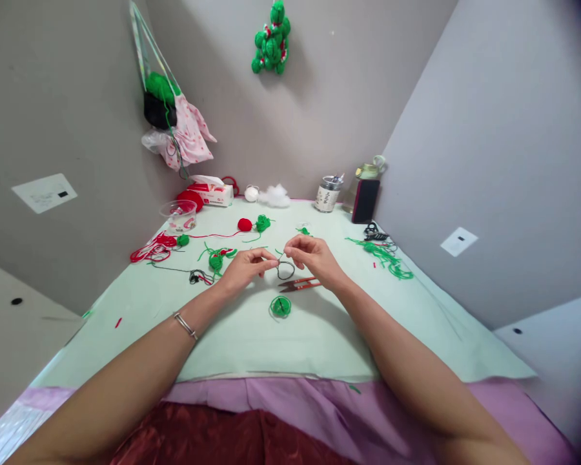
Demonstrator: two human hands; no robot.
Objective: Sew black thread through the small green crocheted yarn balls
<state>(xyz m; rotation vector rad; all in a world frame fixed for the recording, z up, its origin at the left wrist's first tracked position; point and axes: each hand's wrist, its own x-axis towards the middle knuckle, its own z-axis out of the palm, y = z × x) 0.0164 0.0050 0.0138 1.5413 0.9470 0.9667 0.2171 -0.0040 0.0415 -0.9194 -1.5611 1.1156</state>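
Above the middle of the table, my left hand (246, 270) pinches a dark strand of yarn (286, 278), which hangs in a small loop. My right hand (315, 257) is close beside it, thumb and fingers pinched together. A thin line runs between the two sets of fingertips; whether it is a needle or the yarn's end is too fine to tell. Under my right hand lies a pair of thread snips (301, 284) with orange handles, its dark blades pointing left. Nearer to me rests a small green crocheted piece (281, 306) with yarn looped around it.
Red yarn (161, 248), a clear plastic tub (181, 217) and green crocheted parts (215, 259) are on the left. Cut green yarn (390, 259), black scissors (375, 232) and a phone (366, 201) are on the right. A tissue box (215, 195) and a pen tin (327, 195) stand behind.
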